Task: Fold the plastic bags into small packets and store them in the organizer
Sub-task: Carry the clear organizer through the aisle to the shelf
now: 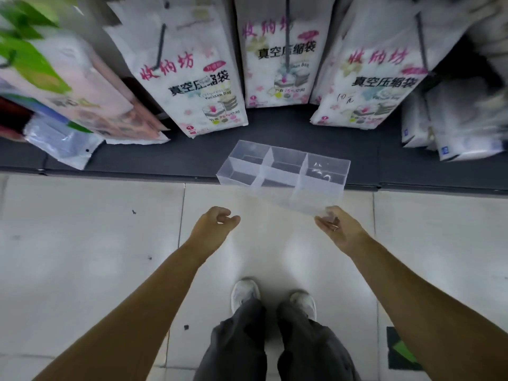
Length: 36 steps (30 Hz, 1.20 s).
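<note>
Pale tiled floor (82, 257) below dark shelf (275, 127) of packaged vacuum bags (189, 78).

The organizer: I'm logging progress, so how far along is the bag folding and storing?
Nothing looks done yet: every visible compartment of the clear organizer looks empty, though its walls are see-through and glary. In hand: the right hand grips its near corner, holding it tilted over the dark shelf edge; the left hand is free and half curled. Left: all folding and storing. No loose bag shows, only hanging vacuum bag packs.
</note>
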### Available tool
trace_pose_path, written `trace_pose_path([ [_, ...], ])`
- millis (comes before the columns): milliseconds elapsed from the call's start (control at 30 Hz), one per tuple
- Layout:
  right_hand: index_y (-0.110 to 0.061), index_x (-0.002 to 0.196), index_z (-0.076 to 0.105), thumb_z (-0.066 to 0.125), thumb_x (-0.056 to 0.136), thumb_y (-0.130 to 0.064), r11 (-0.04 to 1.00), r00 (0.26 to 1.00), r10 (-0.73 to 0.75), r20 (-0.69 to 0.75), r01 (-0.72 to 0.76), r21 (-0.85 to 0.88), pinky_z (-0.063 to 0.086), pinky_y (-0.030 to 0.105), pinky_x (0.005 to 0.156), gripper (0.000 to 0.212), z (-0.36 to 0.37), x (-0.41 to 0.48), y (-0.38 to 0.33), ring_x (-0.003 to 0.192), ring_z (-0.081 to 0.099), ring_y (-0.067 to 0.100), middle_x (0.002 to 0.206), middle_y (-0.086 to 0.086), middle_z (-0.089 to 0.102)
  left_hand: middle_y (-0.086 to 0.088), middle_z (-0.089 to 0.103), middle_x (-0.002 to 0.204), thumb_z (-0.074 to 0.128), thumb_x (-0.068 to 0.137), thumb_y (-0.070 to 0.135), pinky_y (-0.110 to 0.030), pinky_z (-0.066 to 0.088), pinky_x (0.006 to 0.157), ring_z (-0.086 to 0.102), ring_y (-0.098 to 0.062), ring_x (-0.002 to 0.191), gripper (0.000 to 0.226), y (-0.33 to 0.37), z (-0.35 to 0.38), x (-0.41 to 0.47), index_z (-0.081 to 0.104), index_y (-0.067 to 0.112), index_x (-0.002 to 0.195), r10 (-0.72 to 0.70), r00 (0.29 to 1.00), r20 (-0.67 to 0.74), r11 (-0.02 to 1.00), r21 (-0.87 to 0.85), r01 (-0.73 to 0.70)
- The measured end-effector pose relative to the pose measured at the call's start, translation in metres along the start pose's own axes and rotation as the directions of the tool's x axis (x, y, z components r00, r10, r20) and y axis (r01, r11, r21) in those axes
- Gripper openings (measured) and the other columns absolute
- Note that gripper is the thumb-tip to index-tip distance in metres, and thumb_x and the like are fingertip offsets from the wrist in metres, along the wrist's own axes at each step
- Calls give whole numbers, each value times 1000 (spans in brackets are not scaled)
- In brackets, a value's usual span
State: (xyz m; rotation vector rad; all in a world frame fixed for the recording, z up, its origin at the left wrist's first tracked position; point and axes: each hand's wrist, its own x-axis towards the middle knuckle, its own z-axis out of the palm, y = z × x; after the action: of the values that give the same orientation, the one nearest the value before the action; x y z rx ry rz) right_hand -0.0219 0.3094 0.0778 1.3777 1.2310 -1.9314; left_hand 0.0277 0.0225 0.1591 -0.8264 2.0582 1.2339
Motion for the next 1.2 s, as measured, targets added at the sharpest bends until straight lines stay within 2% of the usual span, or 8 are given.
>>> trace_pose_path([
  [200,-4,73,56,60,90,-6,995,1000,7,11,-8,98,59,35,78,17,-46,-203,-34,80,58,25,85,14,54,9,57,111,59,91,41,-16,39,66,55,-5,94,33,86,-39,-141,55,24,119,142,986,86,985,91,-149],
  [400,-5,78,59,55,93,-7,970,987,-119,105,93,224,57,36,79,15,-102,-382,-75,82,70,29,92,18,67,19,57,109,61,89,42,-22,44,74,55,1,98,27,159,-64,-266,58,33,114,303,945,121,943,102,-316],
  [500,-2,86,59,55,93,-8,937,981,-190,48,167,306,54,36,82,10,-138,-448,-83,82,71,29,95,18,67,20,61,106,62,89,40,-31,50,79,57,-2,99,15,189,-57,-315,60,40,104,380,912,155,914,89,-396],
  [567,-3,93,56,54,93,-9,908,973,-229,-2,214,359,58,34,80,6,-167,-483,-82,87,69,29,102,20,64,19,64,103,64,88,37,-25,47,78,60,0,97,12,205,-40,-342,62,41,99,444,872,207,881,78,-467],
  [667,-3,103,53,52,95,-9,846,962,-255,-92,268,460,59,35,82,11,-224,-518,-70,94,66,32,111,24,59,19,66,99,66,87,37,-16,41,75,60,8,91,12,225,-5,-377,64,44,96,490,804,337,835,82,-544],
  [800,-1,116,58,60,88,-18,760,935,-301,-186,353,546,55,35,85,33,-301,-549,-44,107,64,33,116,22,62,16,68,104,66,88,37,-22,45,84,62,1,97,13,252,54,-407,64,43,100,478,746,464,808,100,-580],
  [933,-8,105,63,73,64,-32,665,881,-331,-339,472,579,58,28,71,49,-371,-559,-34,92,71,26,102,16,69,12,69,104,65,88,34,-19,44,79,63,-2,97,15,284,131,-430,64,35,103,493,679,544,755,120,-645],
  [1200,-11,118,56,73,66,-36,465,790,-315,-525,611,641,58,27,69,61,-481,-548,-69,89,72,23,93,14,73,8,67,107,64,91,31,-28,48,88,62,-7,101,16,364,290,-454,63,29,107,454,559,694,670,148,-727],
])
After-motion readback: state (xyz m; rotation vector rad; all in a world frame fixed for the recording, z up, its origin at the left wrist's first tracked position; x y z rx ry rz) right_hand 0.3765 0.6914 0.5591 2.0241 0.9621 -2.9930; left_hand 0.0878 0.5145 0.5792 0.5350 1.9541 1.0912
